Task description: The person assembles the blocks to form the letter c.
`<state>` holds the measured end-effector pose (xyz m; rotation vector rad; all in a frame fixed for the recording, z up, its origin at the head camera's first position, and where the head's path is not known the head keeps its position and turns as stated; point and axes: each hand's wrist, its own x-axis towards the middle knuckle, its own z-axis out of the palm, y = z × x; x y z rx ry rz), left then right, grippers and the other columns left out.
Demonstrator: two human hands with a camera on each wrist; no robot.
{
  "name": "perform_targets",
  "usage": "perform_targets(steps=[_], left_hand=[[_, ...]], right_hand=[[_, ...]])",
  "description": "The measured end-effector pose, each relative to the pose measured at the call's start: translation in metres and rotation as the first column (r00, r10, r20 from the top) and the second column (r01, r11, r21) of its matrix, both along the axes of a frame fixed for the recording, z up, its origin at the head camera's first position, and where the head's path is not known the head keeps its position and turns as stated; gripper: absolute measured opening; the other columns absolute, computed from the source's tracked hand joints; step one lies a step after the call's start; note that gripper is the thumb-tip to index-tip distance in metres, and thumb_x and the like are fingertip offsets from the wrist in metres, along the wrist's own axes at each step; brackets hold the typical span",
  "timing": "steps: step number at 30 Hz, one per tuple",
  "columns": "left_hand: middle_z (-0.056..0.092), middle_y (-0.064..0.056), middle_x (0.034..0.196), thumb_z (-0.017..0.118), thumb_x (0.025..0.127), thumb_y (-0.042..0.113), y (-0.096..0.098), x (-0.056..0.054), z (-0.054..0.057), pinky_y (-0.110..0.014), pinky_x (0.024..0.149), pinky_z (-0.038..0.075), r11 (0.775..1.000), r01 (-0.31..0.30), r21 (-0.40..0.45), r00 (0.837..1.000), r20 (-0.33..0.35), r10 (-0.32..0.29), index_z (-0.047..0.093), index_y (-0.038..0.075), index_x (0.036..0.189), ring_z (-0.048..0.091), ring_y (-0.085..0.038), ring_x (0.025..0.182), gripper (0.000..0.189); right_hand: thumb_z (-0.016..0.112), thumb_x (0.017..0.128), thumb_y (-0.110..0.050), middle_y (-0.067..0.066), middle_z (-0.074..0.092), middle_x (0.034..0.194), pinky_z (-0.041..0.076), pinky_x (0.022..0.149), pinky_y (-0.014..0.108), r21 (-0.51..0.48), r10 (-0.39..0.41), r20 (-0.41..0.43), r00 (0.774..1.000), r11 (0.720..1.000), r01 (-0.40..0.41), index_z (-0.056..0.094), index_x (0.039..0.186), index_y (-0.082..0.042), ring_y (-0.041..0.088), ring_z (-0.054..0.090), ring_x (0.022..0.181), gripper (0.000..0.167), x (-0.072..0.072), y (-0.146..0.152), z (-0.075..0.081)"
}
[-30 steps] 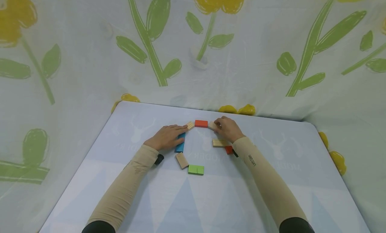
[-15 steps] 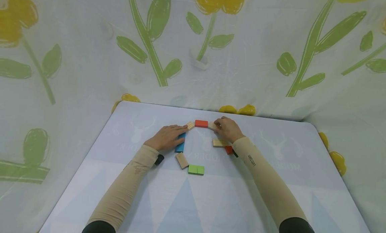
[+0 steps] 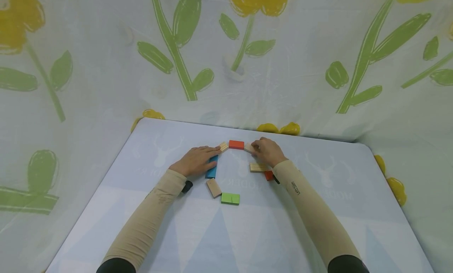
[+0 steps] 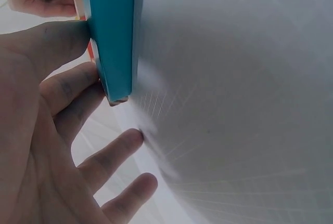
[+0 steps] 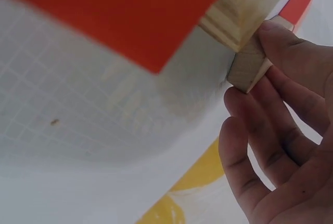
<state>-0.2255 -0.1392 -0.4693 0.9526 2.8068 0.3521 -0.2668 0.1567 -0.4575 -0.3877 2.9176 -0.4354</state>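
Note:
Flat wooden blocks lie in a curved row on the white table (image 3: 148,233). My left hand (image 3: 194,161) rests at the blue block (image 3: 211,171), thumb across it, fingertips by a ribbed natural-wood block (image 3: 223,147). In the left wrist view, the thumb touches the blue block (image 4: 112,37), while two fingers stretch out free. My right hand (image 3: 268,150) pinches a plain wooden block (image 3: 249,147) between thumb and fingers. A red block (image 3: 236,144) sits between the two wood ones. The right wrist view shows the pinched wooden block (image 5: 247,66) close to the red block (image 5: 297,4).
Below my right hand lie another natural-wood block (image 3: 258,167) and a partly hidden red block (image 3: 268,175). Nearer me are a tan block (image 3: 214,188) and a green block (image 3: 230,198). A flower-printed curtain (image 3: 283,76) hangs behind the table.

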Motion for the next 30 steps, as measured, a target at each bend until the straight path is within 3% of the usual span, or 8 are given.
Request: perform_targets(steps=[12,23,30], left_hand=[[0.039,-0.003,0.161,0.053,0.106,0.034,-0.0017,0.0007,0.0009,-0.054,0.115,0.034,1.000,-0.006,-0.004,1.000,-0.002,0.006,0.043,0.011,0.155,0.039,-0.034,0.144,0.055],[0.039,-0.004,0.160,0.054,0.106,0.033,0.0001,0.0034,0.0026,-0.053,0.115,0.034,1.000,-0.003,0.016,1.000,0.000,0.003,0.045,0.011,0.154,0.039,-0.033,0.144,0.054],[0.039,-0.004,0.160,0.055,0.106,0.032,0.0011,0.0033,0.0039,-0.054,0.115,0.034,1.000,-0.001,0.014,1.000,0.003,0.000,0.044,0.010,0.154,0.039,-0.034,0.144,0.054]], right_hand=[[0.078,0.092,-0.020,0.009,0.069,0.113,0.050,0.101,0.041,-0.001,-0.027,0.013,1.000,1.000,0.027,0.070,0.129,-0.005,0.024,0.059,0.100,0.041,0.0001,-0.0055,0.0015],[0.077,0.093,-0.021,0.008,0.068,0.113,0.050,0.100,0.042,-0.068,-0.054,0.056,0.997,0.996,0.058,0.068,0.132,-0.008,0.025,0.058,0.100,0.042,0.0045,-0.0026,0.0003],[0.077,0.092,-0.024,0.007,0.067,0.115,0.049,0.100,0.044,-0.047,-0.057,0.050,0.997,0.997,0.059,0.067,0.133,-0.010,0.025,0.058,0.101,0.044,0.0044,-0.0004,-0.0008]])
